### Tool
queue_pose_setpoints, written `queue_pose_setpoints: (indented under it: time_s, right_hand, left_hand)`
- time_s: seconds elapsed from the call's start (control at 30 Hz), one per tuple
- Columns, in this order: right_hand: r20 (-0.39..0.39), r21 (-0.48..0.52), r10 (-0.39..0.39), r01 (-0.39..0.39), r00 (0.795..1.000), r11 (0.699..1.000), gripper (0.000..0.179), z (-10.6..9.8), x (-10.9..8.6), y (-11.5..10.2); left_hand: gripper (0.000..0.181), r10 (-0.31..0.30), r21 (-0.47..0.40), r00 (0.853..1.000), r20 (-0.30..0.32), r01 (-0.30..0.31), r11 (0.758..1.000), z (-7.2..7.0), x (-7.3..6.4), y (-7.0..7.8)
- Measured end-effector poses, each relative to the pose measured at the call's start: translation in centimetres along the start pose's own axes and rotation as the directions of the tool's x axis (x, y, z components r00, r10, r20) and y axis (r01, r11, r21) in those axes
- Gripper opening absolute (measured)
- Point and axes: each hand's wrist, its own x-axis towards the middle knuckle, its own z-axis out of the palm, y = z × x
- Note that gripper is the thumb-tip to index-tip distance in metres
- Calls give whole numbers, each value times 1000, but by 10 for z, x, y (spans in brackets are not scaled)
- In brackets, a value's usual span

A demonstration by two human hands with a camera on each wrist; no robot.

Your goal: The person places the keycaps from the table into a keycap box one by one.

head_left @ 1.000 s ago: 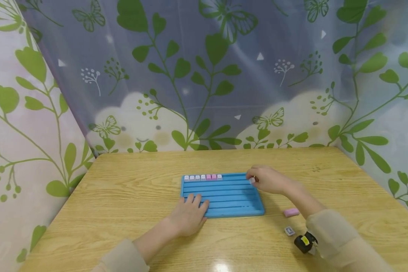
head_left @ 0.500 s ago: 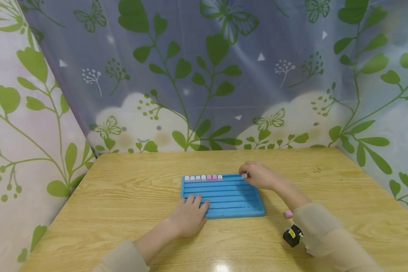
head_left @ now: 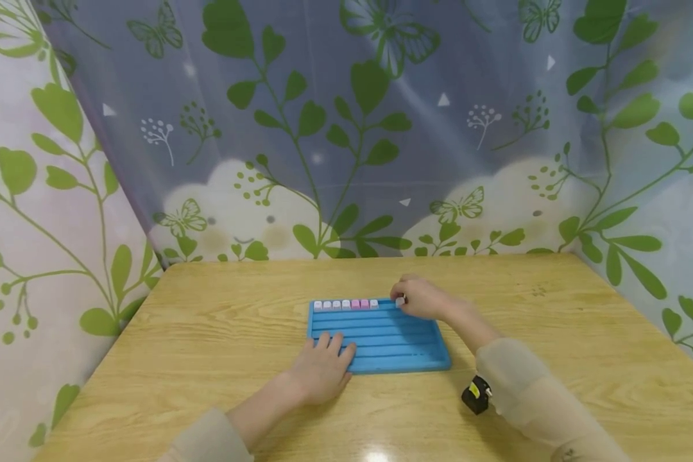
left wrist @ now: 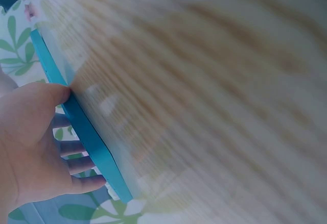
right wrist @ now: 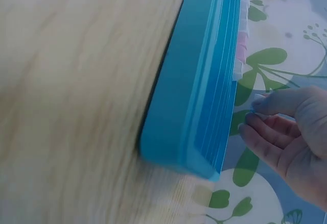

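A blue tray with raised ridges [head_left: 381,350] lies on the wooden table. Along its back edge, at the left, stands a row of white and pink keycaps [head_left: 346,305]. My left hand [head_left: 322,371] rests on the tray's front-left part, fingers spread and fairly straight over it; in the left wrist view its thumb touches the front wall. Between thumb and fingertips, my right hand [head_left: 424,298] pinches a small white keycap [head_left: 401,301] over the back channel, a short gap right of the row. In the right wrist view fingertips mostly cover that keycap [right wrist: 259,98].
A small black device with a yellow label [head_left: 476,394] sits by the right sleeve [head_left: 531,378]. Bare wood [head_left: 231,321] surrounds the tray. A printed leaf-and-butterfly cloth [head_left: 358,160] hangs behind the table and along the sides.
My right hand has moved left along the tray's back edge with the keycap, closer to the row. Its sleeve now hides the loose pieces on the table. The left hand stays put.
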Motion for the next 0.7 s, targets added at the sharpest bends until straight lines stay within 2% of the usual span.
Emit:
queue_pose_setpoints:
  time_s: [0.3,0.7]
  right_hand:
    - [37,31,67,-68,997,997,19,9,19,-5]
    - [33,7,46,-47,998,999,17,19,28,-1]
  left_hand:
    - [48,-2,24,1000,0,2,1000,2,0,1]
    - [49,-5,21,1000,4,5,1000,4,2,-1]
